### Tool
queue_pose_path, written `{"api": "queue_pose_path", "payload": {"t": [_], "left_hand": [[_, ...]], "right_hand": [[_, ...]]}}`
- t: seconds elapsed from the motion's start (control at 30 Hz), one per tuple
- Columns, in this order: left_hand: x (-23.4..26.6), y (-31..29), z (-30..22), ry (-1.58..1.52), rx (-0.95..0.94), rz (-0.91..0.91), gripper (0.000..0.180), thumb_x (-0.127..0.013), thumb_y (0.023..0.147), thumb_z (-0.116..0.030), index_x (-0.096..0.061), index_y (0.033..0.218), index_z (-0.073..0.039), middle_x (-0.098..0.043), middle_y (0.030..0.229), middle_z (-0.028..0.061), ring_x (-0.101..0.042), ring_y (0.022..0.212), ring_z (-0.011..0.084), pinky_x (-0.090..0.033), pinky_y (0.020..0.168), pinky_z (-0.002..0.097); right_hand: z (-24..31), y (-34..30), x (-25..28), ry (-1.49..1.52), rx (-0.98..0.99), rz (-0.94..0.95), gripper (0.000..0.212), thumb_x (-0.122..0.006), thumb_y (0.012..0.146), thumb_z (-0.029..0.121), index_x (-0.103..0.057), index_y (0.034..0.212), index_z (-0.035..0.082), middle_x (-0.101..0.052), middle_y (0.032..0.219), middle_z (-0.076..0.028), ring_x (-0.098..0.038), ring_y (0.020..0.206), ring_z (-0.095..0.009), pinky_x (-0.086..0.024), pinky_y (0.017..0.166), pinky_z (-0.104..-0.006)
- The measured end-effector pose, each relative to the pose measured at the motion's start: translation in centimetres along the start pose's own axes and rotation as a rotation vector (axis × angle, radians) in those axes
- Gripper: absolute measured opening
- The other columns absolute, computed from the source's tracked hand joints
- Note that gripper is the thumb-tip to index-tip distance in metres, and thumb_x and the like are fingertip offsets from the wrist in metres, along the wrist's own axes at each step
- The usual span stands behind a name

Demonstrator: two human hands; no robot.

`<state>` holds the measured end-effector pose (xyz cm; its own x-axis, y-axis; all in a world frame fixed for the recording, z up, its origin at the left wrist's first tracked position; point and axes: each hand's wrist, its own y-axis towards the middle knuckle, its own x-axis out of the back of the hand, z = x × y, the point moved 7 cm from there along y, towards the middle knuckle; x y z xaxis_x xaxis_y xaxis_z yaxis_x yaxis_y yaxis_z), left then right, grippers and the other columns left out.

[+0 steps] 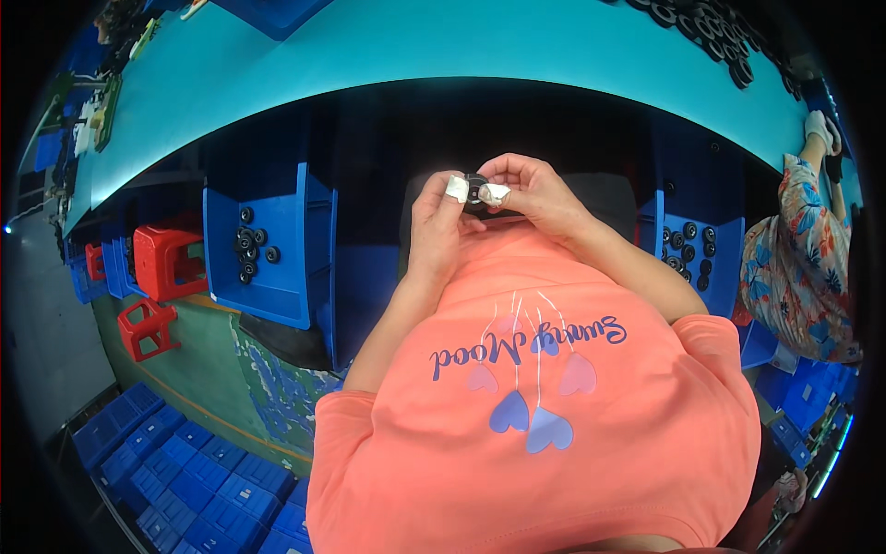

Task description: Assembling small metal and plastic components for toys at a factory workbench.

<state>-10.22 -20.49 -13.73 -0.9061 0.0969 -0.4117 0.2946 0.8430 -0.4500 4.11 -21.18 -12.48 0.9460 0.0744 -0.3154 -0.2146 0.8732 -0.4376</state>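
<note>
A small round black part (474, 191), like a little wheel with a pale ring on its face, is pinched between my two hands above my lap. My left hand (437, 222) grips it from the left, its thumb wrapped in white tape. From the right, my right hand (544, 196) closes on the same part; that thumb is taped too. The fingertips hide much of its rim. To my left, several similar black wheels (247, 242) lie in a blue bin (263, 309). More black wheels (683, 247) sit in a blue bin (724, 212) on my right.
A turquoise worktable (415, 55) curves across in front, with a heap of black rings (715, 37) at its far right. Red stools (164, 263) stand on the left, and blue crates (203, 485) are stacked lower left. A co-worker in a flowered garment (803, 258) is at the right.
</note>
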Motion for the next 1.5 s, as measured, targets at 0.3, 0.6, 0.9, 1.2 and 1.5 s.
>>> {"api": "queue_pose_path", "payload": {"t": [0.3,0.6,0.9,1.2,1.5], "left_hand": [[1.3,0.7,0.7,0.033,0.029,-0.027,0.019,-0.055,0.103,-0.019,-0.063,0.101,-0.002,-0.066,0.086,0.0057,-0.059,0.071,0.0111,-0.048,0.065,0.0235],[1.2,0.9,1.2,-0.083,0.112,0.011,0.029,-0.044,0.107,-0.026,-0.06,0.104,-0.001,-0.063,0.089,0.0073,-0.057,0.072,0.0122,-0.052,0.065,0.0273],[1.7,0.9,1.3,-0.081,0.09,0.001,0.028,-0.043,0.107,-0.025,-0.058,0.104,-0.002,-0.062,0.089,0.007,-0.055,0.072,0.0126,-0.051,0.065,0.0278],[1.1,1.4,1.1,-0.08,0.084,0.051,0.03,-0.042,0.108,-0.026,-0.058,0.106,-0.001,-0.062,0.089,0.0071,-0.055,0.072,0.0128,-0.051,0.064,0.028],[1.6,1.6,1.2,-0.111,0.096,0.054,0.032,-0.041,0.108,-0.028,-0.058,0.107,-0.001,-0.061,0.087,0.0071,-0.055,0.072,0.0131,-0.05,0.063,0.0281]], "right_hand": [[-2.7,1.0,-0.2,0.144,-0.151,0.066,0.026,-0.066,0.091,0.002,-0.061,0.115,-0.003,-0.07,0.098,-0.01,-0.069,0.087,-0.014,-0.057,0.083,-0.028],[-4.0,1.4,0.1,0.375,-0.223,0.101,0.03,-0.066,0.093,0.006,-0.059,0.12,-0.005,-0.068,0.104,-0.014,-0.07,0.086,-0.017,-0.059,0.084,-0.0282],[-3.8,1.3,-0.2,0.384,-0.239,0.092,0.031,-0.065,0.092,0.0,-0.059,0.121,-0.006,-0.068,0.107,-0.016,-0.07,0.088,-0.018,-0.06,0.086,-0.0289],[-3.7,1.2,0.2,0.401,-0.208,0.084,0.029,-0.064,0.093,0.001,-0.059,0.121,-0.006,-0.068,0.108,-0.015,-0.07,0.09,-0.017,-0.06,0.087,-0.0287],[-4.0,1.5,0.0,0.396,-0.204,0.077,0.029,-0.064,0.094,0.005,-0.06,0.121,-0.005,-0.067,0.107,-0.015,-0.07,0.088,-0.016,-0.06,0.087,-0.0281]]}}
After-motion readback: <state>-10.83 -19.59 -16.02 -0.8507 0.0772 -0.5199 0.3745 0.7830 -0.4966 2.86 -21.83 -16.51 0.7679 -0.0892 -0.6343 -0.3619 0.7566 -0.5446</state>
